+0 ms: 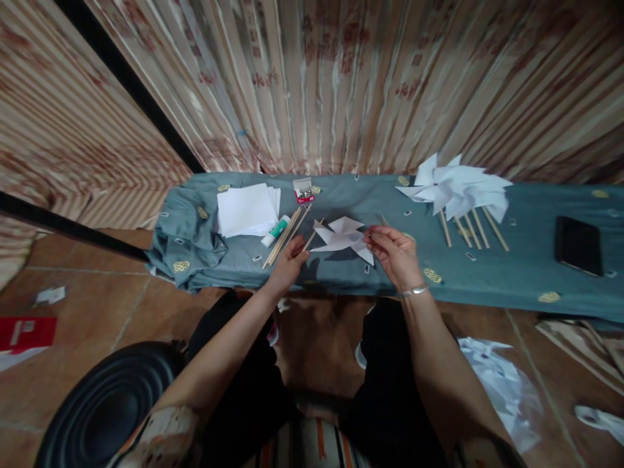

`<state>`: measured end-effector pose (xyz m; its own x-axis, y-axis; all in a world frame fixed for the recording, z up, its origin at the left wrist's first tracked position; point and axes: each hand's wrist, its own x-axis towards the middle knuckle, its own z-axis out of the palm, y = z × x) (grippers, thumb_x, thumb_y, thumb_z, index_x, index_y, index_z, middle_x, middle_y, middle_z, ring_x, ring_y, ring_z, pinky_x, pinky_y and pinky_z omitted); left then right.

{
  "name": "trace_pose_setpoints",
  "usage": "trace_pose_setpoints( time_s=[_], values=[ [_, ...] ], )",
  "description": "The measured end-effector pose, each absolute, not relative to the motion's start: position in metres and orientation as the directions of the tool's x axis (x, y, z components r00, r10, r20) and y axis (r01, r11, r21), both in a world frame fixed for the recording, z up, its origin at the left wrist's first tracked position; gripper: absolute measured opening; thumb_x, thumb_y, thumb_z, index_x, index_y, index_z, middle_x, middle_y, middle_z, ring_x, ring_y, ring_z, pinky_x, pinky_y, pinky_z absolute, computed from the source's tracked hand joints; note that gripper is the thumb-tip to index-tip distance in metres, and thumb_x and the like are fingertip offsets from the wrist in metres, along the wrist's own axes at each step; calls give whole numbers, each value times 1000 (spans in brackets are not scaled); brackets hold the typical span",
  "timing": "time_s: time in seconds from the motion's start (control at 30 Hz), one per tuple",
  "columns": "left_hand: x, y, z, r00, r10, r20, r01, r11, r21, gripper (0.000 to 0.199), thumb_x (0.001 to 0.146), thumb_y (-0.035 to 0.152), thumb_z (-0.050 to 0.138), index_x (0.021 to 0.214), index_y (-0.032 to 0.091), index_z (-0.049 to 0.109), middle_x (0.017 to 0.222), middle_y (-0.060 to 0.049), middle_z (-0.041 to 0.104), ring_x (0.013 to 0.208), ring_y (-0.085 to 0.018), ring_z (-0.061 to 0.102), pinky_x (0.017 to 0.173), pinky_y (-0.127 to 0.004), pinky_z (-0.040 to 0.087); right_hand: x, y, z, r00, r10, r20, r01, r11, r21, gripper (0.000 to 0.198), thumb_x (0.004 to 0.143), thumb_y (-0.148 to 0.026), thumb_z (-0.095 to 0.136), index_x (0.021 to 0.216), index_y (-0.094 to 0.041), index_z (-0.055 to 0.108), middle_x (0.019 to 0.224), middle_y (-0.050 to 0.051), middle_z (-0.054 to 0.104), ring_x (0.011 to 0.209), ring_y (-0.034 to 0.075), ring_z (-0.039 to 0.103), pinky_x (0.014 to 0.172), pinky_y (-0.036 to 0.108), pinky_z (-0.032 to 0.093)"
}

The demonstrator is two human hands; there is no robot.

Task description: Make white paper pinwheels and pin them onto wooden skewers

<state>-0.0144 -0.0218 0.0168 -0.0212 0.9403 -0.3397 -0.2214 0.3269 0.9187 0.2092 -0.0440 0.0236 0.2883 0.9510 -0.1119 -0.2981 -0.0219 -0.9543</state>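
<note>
Paper stack lies left of the held paper pinwheel; a green-and-white glue stick and loose wooden sticks come nearer it. The left hand grips a single wooden stick at the pinwheel's left. Behind-left of it sits a red box of metal pins. The table's front edge runs just below the pinwheel. The right hand pinches its right side. Farther right, across a stretch of cloth, lie clustered pinwheels, then a phone.
</note>
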Motion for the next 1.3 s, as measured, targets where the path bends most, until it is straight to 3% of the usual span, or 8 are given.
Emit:
trace_pose_setpoints(
  time_s=[0.07, 0.13, 0.3, 0.43, 0.6, 0.83, 1.1, 1.3],
  values=[
    [-18, -16, 21, -49, 987, -150, -38, 149, 988, 37, 63, -1, 73, 95, 18, 72, 118, -7, 67, 123, -21, 53, 106, -29, 39, 207, -44, 24, 266, 957, -114, -301, -30, -953, 24, 62, -34, 80, 81, -22, 71, 79, 1, 73, 71, 14, 69, 70, 28, 58],
    [-19, -11, 23, -19, 997, -72, 35, 73, 997, 31, 66, 4, 74, 93, 19, 74, 115, -6, 68, 121, -22, 54, 102, -28, 42, 206, -45, 24, 247, 962, -118, -305, -38, -952, 24, 62, -35, 80, 81, -22, 71, 80, 1, 73, 71, 14, 69, 71, 29, 58],
    [-7, -7, 17, 142, 901, -409, -144, 428, 892, 18, 76, 24, 73, 89, 12, 70, 82, -8, 72, 77, -19, 67, 70, -28, 55, 209, -49, 26, 231, 962, -143, -336, -59, -940, 25, 62, -33, 81, 81, -22, 72, 79, 1, 74, 69, 12, 68, 69, 26, 57],
    [3, -10, 15, 306, 797, -521, -307, 600, 738, 21, 78, 29, 71, 88, 11, 69, 86, -12, 72, 81, -20, 68, 73, -34, 58, 215, -53, 28, 188, 967, -171, -353, -96, -930, 27, 60, -35, 84, 81, -21, 73, 78, 0, 74, 68, 10, 68, 67, 22, 56],
    [20, -5, 14, 411, 719, -560, -272, 683, 678, 21, 73, 30, 74, 84, 12, 70, 86, -11, 74, 78, -20, 69, 71, -29, 54, 217, -59, 27, 50, 979, -196, -287, -173, -942, 29, 64, -38, 84, 85, -21, 74, 82, 2, 76, 70, 12, 69, 69, 26, 57],
    [39, -5, 5, 385, 796, -467, -279, 582, 764, 31, 51, 24, 85, 75, 11, 70, 67, -4, 71, 58, -14, 63, 62, -26, 50, 209, -64, 22, 36, 986, -165, -177, -156, -972, 22, 68, -38, 80, 82, -22, 74, 79, 2, 75, 68, 13, 70, 65, 27, 57],
    [41, -15, 15, 346, 885, -312, -366, 433, 824, 31, 57, 28, 84, 81, 13, 72, 73, -3, 74, 62, -15, 66, 67, -28, 52, 202, -65, 21, 196, 980, -48, -61, -37, -997, 19, 71, -34, 77, 83, -20, 71, 76, 1, 74, 64, 13, 68, 59, 25, 56],
    [40, -21, 18, 381, 879, -288, -365, 429, 826, 30, 59, 29, 84, 83, 13, 73, 74, -4, 75, 64, -16, 67, 65, -27, 51, 192, -66, 24, 264, 964, 38, 28, 32, -999, 17, 74, -32, 73, 84, -20, 69, 76, 1, 73, 62, 13, 68, 61, 28, 58]
  ],
)
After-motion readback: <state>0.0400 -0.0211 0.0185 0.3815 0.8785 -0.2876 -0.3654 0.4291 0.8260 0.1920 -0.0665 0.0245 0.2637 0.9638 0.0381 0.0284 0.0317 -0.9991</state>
